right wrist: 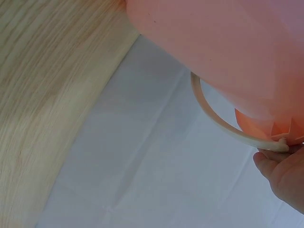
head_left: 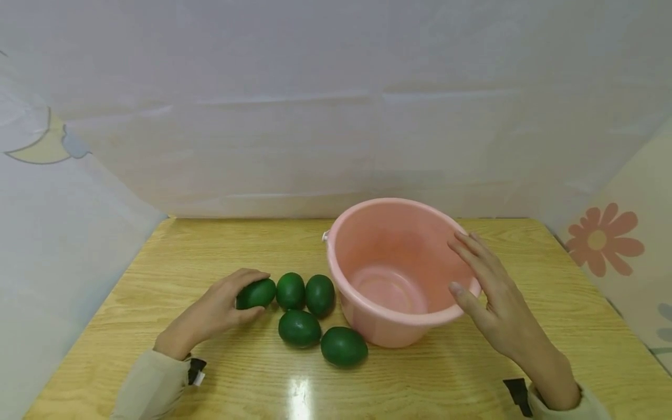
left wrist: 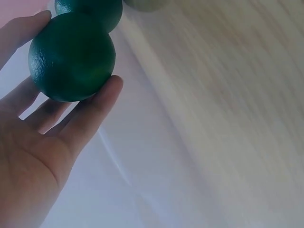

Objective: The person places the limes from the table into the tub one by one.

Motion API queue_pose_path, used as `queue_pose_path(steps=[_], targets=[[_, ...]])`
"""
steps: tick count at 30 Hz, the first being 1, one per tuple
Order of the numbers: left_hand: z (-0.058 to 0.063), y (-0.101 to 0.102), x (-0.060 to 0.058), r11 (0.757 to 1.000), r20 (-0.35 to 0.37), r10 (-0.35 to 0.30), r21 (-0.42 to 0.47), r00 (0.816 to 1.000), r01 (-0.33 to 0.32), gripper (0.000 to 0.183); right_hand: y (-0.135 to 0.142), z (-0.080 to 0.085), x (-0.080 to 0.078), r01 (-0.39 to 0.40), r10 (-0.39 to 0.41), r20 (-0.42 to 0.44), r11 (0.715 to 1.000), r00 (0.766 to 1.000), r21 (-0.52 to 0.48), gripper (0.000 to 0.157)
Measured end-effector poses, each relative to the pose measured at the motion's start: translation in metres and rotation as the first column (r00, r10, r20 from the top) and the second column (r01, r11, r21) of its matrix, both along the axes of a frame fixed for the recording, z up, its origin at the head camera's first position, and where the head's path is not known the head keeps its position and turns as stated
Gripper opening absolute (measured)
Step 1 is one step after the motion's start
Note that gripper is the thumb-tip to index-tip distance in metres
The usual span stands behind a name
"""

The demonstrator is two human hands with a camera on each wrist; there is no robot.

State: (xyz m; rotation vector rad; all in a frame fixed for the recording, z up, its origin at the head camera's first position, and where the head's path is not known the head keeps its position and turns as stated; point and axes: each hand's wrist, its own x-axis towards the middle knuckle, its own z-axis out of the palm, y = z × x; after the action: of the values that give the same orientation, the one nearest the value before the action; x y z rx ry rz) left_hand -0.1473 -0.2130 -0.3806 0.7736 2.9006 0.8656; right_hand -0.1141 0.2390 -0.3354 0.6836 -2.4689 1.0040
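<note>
My left hand [head_left: 223, 303] holds a smooth dark green oval fruit, avocado-like [head_left: 256, 294], its fingers over the far side and the thumb on the near side. In the left wrist view the thumb and fingers close round this fruit [left wrist: 71, 57]. Several matching green fruits [head_left: 299, 328] lie just right of it, on the table beside the bucket. A pink bucket [head_left: 362, 300] stands upright, with nothing inside. At its right rim is my right hand [head_left: 496, 297], fingers fairly straight and thumb spread apart. In the right wrist view, fingertips are right beside the bucket handle's pivot.
The wood-grain table [head_left: 231, 385] ends at a pale sheet [head_left: 336, 146] hung behind it. The bucket's pale curved handle [right wrist: 209, 110] hangs down on its far side. A printed flower [head_left: 597, 240] decorates the sheet at right.
</note>
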Motion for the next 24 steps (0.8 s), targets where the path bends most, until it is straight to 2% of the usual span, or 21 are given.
queue_pose_path(steps=[6, 17, 24], targets=[[0.004, 0.004, -0.001, 1.000, -0.030, -0.010, 0.013, 0.999, 0.010, 0.056, 0.000, -0.001, 0.000, -0.004, 0.004, 0.005, 1.000, 1.000, -0.010, 0.063], [0.023, 0.014, -0.003, 0.996, -0.158, -0.066, 0.046, 0.985, 0.074, 0.059, 0.000, 0.001, -0.001, -0.008, 0.008, 0.010, 1.000, 1.000, -0.020, 0.062], [0.032, 0.020, -0.003, 0.993, -0.189, -0.089, 0.064, 0.978, 0.103, 0.061, 0.000, 0.000, 0.000, -0.001, 0.001, 0.008, 1.000, 1.000, -0.017, 0.062]])
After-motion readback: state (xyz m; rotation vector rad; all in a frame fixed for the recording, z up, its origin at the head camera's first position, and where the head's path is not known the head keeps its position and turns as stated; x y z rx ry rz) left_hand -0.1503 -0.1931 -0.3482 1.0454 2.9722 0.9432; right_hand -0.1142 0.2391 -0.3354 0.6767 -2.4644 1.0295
